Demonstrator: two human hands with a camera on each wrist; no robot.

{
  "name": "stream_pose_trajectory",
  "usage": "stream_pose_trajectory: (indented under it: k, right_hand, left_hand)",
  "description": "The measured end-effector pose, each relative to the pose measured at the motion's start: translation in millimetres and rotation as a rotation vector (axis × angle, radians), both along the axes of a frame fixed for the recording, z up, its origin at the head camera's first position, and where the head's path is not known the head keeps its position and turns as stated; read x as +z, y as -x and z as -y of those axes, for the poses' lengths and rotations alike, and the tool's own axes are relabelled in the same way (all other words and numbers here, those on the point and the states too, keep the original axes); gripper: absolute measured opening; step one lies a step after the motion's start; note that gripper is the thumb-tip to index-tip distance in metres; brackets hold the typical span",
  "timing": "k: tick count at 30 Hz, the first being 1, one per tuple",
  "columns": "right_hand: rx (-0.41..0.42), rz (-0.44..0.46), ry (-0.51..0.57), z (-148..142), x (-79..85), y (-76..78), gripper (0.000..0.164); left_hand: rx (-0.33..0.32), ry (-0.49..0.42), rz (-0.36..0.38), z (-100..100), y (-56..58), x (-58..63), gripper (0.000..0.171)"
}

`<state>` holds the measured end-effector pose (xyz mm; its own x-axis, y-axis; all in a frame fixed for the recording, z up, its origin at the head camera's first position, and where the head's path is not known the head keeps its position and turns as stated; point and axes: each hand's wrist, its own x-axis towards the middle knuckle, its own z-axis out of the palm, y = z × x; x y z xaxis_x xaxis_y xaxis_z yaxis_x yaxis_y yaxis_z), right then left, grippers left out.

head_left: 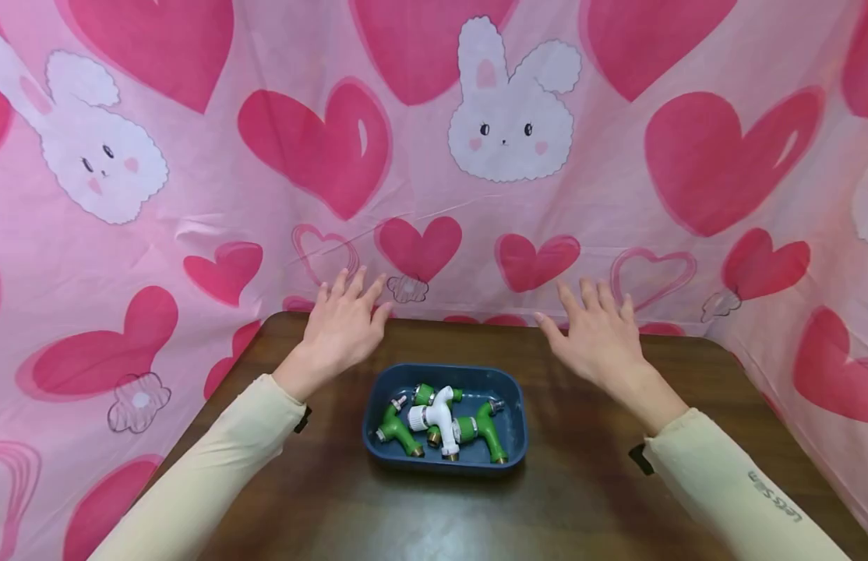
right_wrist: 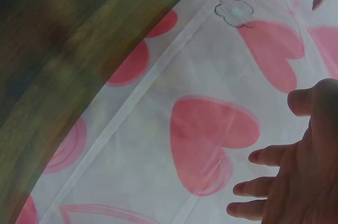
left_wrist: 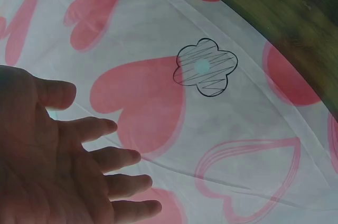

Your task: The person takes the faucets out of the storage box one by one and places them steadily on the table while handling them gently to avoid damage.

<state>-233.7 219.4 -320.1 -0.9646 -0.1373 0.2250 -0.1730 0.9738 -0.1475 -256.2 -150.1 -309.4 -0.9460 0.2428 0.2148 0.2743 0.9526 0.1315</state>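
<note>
Both hands hover over the far part of the table with fingers spread and nothing in them. My left hand (head_left: pixel 344 323) is up and to the left of a dark blue plastic bin (head_left: pixel 444 466); my right hand (head_left: pixel 597 335) is up and to its right. Inside the bin lie several taps: a white tap (head_left: pixel 442 421) on top, a green tap (head_left: pixel 400 428) at the left, another green tap (head_left: pixel 486 431) at the right, and more green parts partly hidden behind the white one. In the wrist views, the left palm (left_wrist: pixel 58 155) and right palm (right_wrist: pixel 303 166) show straight, parted fingers.
The brown wooden table (head_left: pixel 448 514) has rounded far corners. A pink cloth (head_left: pixel 420 187) with hearts and rabbits hangs behind it and along both sides. Pale sleeves cover both forearms, with a dark strap piece (head_left: pixel 642 460) by the right wrist.
</note>
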Motion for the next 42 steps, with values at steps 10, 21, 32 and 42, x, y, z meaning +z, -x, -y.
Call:
stream_pose_trajectory:
  k: [10, 21, 32, 42]
  right_hand:
    - [0.024, 0.0, 0.0, 8.7, 0.6, 0.0, 0.086]
    - [0.048, -0.013, -0.015, 18.6, -2.6, -1.3, 0.081]
    - [0.073, -0.025, -0.018, 24.4, -6.4, -2.1, 0.08]
    - [0.083, -0.028, -0.007, 29.0, -13.0, -2.3, 0.078]
  left_hand:
    - [0.009, -0.009, 0.004, 2.3, -1.9, -0.2, 0.068]
    - [0.007, -0.007, 0.01, 1.9, -5.2, -1.7, 0.068]
    - [0.002, -0.016, 0.004, 3.2, -6.8, -2.7, 0.069]
    - [-0.014, -0.037, -0.002, 5.5, -9.4, -6.9, 0.066]
